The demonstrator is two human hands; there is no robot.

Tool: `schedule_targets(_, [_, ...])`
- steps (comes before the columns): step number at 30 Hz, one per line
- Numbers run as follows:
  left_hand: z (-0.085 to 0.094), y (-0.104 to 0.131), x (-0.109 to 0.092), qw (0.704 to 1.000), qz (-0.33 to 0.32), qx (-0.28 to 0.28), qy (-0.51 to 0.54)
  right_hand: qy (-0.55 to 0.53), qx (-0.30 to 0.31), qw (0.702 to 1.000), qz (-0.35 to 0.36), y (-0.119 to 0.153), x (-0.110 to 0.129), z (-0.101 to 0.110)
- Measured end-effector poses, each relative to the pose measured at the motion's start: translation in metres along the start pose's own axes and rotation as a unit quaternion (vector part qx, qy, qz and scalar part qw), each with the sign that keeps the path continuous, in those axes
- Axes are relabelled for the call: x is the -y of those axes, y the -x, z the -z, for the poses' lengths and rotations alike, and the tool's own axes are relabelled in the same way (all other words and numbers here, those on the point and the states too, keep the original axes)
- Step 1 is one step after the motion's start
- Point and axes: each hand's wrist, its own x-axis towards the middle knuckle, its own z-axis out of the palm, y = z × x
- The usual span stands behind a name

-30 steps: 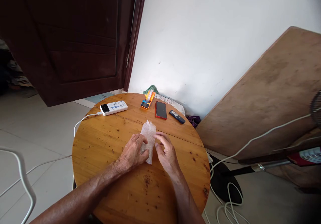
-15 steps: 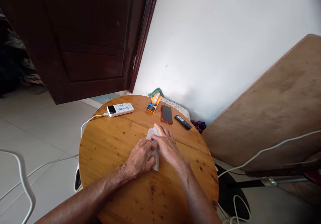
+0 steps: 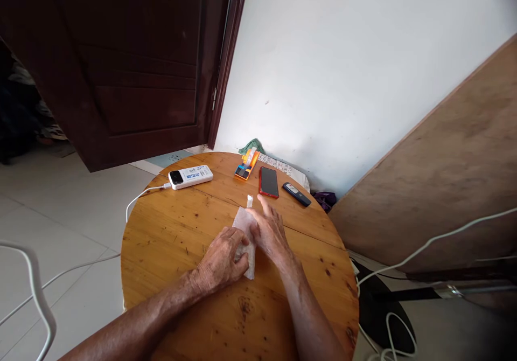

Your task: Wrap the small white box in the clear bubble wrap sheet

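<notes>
A narrow packet of translucent bubble wrap (image 3: 244,220) lies on the round wooden table (image 3: 161,242), its contents hard to make out. My left hand (image 3: 226,256) is closed on its lower left part, with fingers curled and thumb pressed against the wrap. At the packet's right edge, my right hand (image 3: 270,229) is open: the thumb touches the wrap while the index finger stretches forward, apart. A short whitish strip that looks like tape (image 3: 249,201) shows just beyond the packet, close to the right fingertips; whether it is attached is unclear.
Along the far side of the table are a white power bank (image 3: 190,177) with a plugged-in cable, an orange tape dispenser (image 3: 247,164), a red-edged phone (image 3: 269,182) and a dark handheld device (image 3: 296,194). A dark door (image 3: 141,102) stands behind; a wooden board (image 3: 436,161) leans at right.
My right hand has shifted slightly right and its index finger has lifted away from the packet. The whitish strip now shows beyond the wrap. My left hand stays on the packet.
</notes>
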Motion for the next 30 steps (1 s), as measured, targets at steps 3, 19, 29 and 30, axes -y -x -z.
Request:
schedule_targets(3, [0.001, 0.0, -0.002, 1.0, 0.007, 0.004, -0.004, -0.031, -0.025, 0.999, -0.012, 0.004, -0.01, -0.009])
schedule_targets(19, [0.0, -0.002, 0.002, 0.999, -0.029, 0.015, 0.0, -0.074, -0.056, 0.993, 0.067, 0.011, -0.001, -0.003])
schedule_targets(29, [0.0, -0.002, 0.002, 0.999, -0.037, 0.012, -0.003, -0.06, -0.033, 0.996, 0.059, 0.01, 0.002, -0.005])
schedule_targets(30, [0.0, -0.002, 0.003, 0.999, -0.041, 0.012, 0.0, -0.054, -0.023, 0.996, 0.062, 0.01, 0.003, -0.005])
